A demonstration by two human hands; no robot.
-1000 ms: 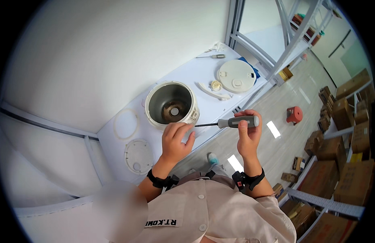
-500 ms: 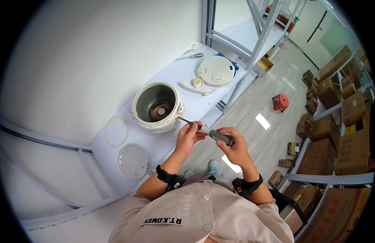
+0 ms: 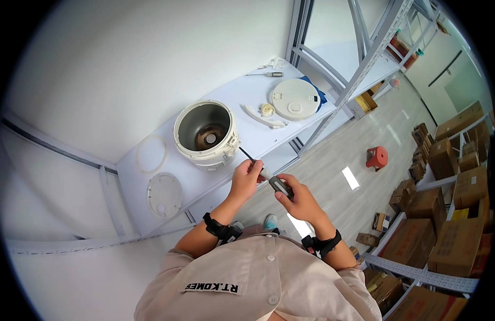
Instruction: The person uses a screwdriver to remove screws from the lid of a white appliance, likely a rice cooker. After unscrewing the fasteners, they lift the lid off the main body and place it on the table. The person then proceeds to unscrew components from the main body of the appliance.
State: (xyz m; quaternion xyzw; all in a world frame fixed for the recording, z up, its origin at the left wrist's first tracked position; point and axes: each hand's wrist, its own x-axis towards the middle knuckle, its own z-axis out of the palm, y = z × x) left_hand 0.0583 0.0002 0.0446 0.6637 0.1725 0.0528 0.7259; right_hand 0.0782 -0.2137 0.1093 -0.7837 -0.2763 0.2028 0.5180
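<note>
A grey-handled screwdriver (image 3: 281, 186) is held between both my hands, its dark shaft slanting up and left. My left hand (image 3: 246, 180) pinches it near the front, where the shaft meets the pale collar. The fingers of my right hand (image 3: 302, 199) are closed round the grey handle. Just beyond the shaft's tip stands a cream rice cooker body (image 3: 210, 159), lidless, with a grey inside and a brownish bottom. The tip appears close to its right side but apart from it.
On the white table (image 3: 226, 120) lie a round cream lid (image 3: 294, 92), a curved handle piece (image 3: 264, 120), a second screwdriver (image 3: 269, 74), a thin ring (image 3: 151, 154) and a translucent disc (image 3: 165, 193). A metal rack stands beyond; a red stool (image 3: 377, 157) and cartons (image 3: 405, 241) are at right.
The screwdriver has drawn slightly away from the cooker's side and stands at a steeper slant. Both hands keep hold of it. The whole view has turned a little.
</note>
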